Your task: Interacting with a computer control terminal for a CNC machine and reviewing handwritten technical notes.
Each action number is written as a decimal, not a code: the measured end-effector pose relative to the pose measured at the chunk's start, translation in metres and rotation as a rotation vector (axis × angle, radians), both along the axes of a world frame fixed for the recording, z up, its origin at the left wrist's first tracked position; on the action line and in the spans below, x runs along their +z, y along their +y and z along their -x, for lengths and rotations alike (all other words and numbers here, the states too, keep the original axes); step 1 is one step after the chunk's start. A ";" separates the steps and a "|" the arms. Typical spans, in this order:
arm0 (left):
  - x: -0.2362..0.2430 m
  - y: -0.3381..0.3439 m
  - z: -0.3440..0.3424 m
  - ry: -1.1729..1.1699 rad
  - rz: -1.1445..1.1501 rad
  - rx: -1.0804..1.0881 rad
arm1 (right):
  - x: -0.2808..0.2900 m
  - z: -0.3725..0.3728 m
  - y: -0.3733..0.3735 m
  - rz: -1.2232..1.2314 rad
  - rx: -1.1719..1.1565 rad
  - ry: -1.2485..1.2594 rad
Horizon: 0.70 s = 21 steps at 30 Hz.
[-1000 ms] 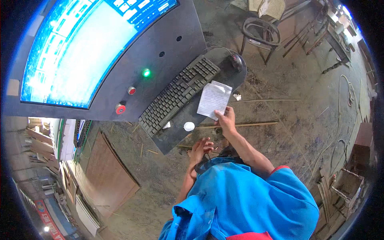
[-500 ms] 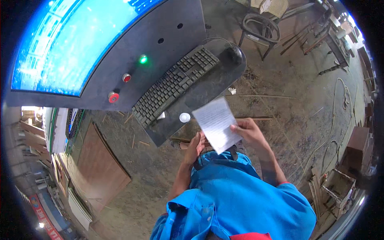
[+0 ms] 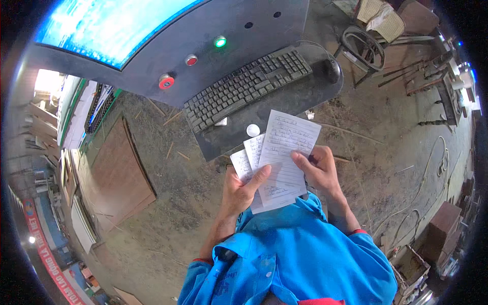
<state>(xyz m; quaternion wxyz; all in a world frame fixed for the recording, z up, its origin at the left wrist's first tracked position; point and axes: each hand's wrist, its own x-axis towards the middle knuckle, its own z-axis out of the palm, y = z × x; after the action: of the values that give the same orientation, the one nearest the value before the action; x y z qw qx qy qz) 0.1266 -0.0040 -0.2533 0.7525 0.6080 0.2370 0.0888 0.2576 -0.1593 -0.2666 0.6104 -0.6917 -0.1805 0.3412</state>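
My left hand (image 3: 243, 189) and my right hand (image 3: 320, 170) are shut on several fanned lined paper sheets (image 3: 284, 180) with handwriting, thumbs on top, held in front of my blue shirt (image 3: 310, 259). Just beyond the papers is a dark shelf with a black keyboard (image 3: 246, 84), a black mouse (image 3: 331, 71) and a small white round object (image 3: 252, 130). Above it, a grey console carries a bright screen (image 3: 107, 25), two red buttons (image 3: 166, 81) and a lit green button (image 3: 220, 41).
Cane-seated chairs (image 3: 386, 23) and carved wooden furniture (image 3: 439, 94) stand at the back right. A wooden panel (image 3: 114, 178) lies on the floor (image 3: 178, 218) at left, near stacked boards (image 3: 84, 223). Coiled cable (image 3: 439, 162) and brown boxes (image 3: 439, 229) are at the right.
My right hand has drawn the paper back from the shelf to my body. My left hand has risen and now grips sheets too, which show fanned out. The view has shifted.
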 end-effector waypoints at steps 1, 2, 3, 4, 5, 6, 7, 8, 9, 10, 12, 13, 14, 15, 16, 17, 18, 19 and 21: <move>-0.001 0.002 0.003 0.004 0.000 0.010 | -0.006 -0.001 0.001 -0.075 -0.010 -0.013; -0.003 0.004 0.006 0.002 0.035 0.064 | -0.009 -0.003 0.004 -0.075 0.000 -0.009; -0.004 0.006 0.007 -0.001 0.069 0.117 | -0.011 -0.004 0.006 -0.127 -0.072 0.006; -0.002 0.007 0.008 0.002 0.069 0.133 | -0.013 -0.005 0.009 -0.180 -0.140 0.024; 0.004 0.009 0.008 -0.012 0.077 0.155 | -0.012 -0.010 0.003 -0.094 -0.127 0.039; 0.007 0.009 0.010 -0.027 0.084 0.177 | -0.007 -0.009 0.005 -0.179 -0.194 0.075; 0.009 0.012 0.013 0.000 0.057 0.177 | -0.014 -0.012 0.003 -0.201 -0.237 0.103; 0.009 0.014 0.015 -0.002 0.054 0.188 | -0.019 -0.016 0.000 -0.222 -0.280 0.131; 0.009 0.016 0.016 -0.018 0.058 0.191 | -0.019 -0.020 -0.002 -0.249 -0.301 0.127; 0.008 0.018 0.015 -0.025 0.068 0.188 | -0.026 -0.025 -0.003 -0.267 -0.352 0.156; 0.009 0.024 0.016 -0.026 0.103 0.195 | -0.032 -0.035 -0.003 -0.256 -0.386 0.084; 0.010 0.024 0.017 -0.039 0.133 0.200 | -0.029 -0.036 -0.001 -0.252 -0.382 0.083; 0.011 0.025 0.017 -0.038 0.139 0.204 | -0.023 -0.036 0.002 -0.208 -0.419 0.022; 0.013 0.025 0.017 -0.043 0.150 0.223 | -0.021 -0.037 0.003 -0.164 -0.455 -0.039; 0.015 0.026 0.017 -0.049 0.161 0.242 | -0.025 -0.038 0.001 -0.158 -0.453 -0.040; 0.016 0.028 0.016 -0.040 0.177 0.241 | -0.033 -0.041 -0.003 -0.102 -0.405 -0.127; 0.016 0.028 0.015 -0.037 0.184 0.241 | -0.037 -0.042 -0.006 -0.047 -0.357 -0.213; 0.016 0.029 0.015 -0.010 0.173 0.235 | -0.033 -0.041 -0.004 -0.040 -0.360 -0.210; 0.015 0.032 0.015 0.024 0.167 0.223 | -0.019 -0.035 0.005 -0.050 -0.197 -0.138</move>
<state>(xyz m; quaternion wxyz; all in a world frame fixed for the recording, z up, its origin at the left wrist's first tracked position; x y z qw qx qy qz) 0.1121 0.0284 -0.2379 0.7831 0.5141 0.3187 0.1446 0.2930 -0.1543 -0.2858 0.6440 -0.7125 -0.1620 0.2266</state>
